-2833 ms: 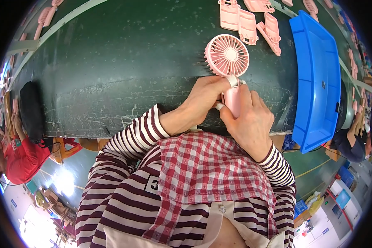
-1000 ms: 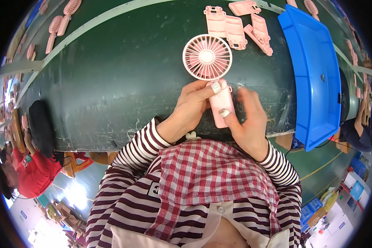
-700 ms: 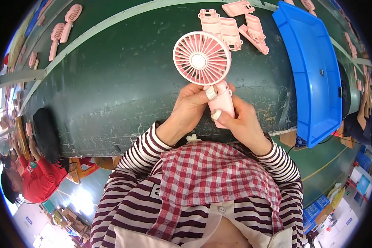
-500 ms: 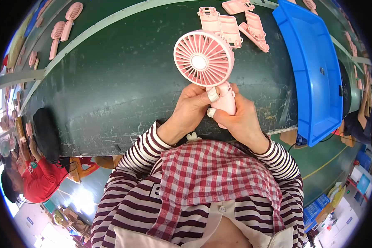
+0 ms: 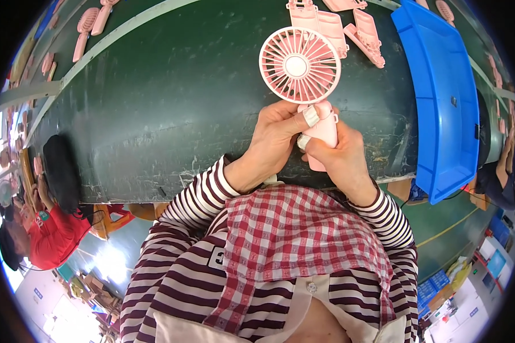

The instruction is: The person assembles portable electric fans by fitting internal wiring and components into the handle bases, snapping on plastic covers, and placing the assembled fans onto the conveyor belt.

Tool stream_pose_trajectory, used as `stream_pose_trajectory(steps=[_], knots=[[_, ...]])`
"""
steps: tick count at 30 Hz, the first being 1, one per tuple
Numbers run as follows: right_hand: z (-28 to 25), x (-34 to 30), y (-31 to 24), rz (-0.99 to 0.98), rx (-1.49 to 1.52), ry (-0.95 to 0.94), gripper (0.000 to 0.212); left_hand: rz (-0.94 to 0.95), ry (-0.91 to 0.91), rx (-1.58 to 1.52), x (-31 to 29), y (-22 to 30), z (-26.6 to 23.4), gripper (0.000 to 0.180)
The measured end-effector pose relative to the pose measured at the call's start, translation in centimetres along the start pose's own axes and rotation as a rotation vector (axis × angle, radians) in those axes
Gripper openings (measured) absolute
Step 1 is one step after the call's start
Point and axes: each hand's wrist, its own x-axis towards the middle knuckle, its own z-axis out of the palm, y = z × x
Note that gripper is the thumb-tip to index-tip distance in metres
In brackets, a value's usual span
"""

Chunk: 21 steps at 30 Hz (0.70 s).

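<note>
Between my two hands I hold a pink handheld fan (image 5: pixel 297 67) by its handle, its round slatted grille turned up and away from me. My left hand (image 5: pixel 273 132) grips the upper handle just below the head, the taped thumb pressed on its front. Lower down, my right hand (image 5: pixel 343 153) wraps the handle from the right, its taped thumb lying across it. The other fingers are mostly hidden behind the handle. Beyond the fan head lie several pink plastic casing pieces (image 5: pixel 331 30), some of them open shells.
A long blue plastic tray (image 5: pixel 440 103) stands to the right on the dark green worktable (image 5: pixel 171 108). More pink fans (image 5: pixel 86 31) lie past a pale strip at the far left. A person in a red top (image 5: pixel 57 237) sits at the left, beside a black rounded object (image 5: pixel 62 171).
In the picture, the fan and both hands have shifted slightly right, and the grille sits higher. The grip stays the same. The tray and casing pieces have shifted the same way with the view.
</note>
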Motion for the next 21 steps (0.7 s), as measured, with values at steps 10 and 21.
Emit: stream_pose_trajectory(steps=[10, 21], knots=[[-0.2, 0.7, 0.9, 0.026, 0.015, -0.003, 0.022, -0.014, 0.051, 0.035, 0.4, -0.7, -0.7, 0.028], [-0.8, 1.7, 1.4, 0.011, 0.268, -0.196, 0.028, -0.029, 0.063, 0.168, 0.5, -0.3, -1.0, 0.027]])
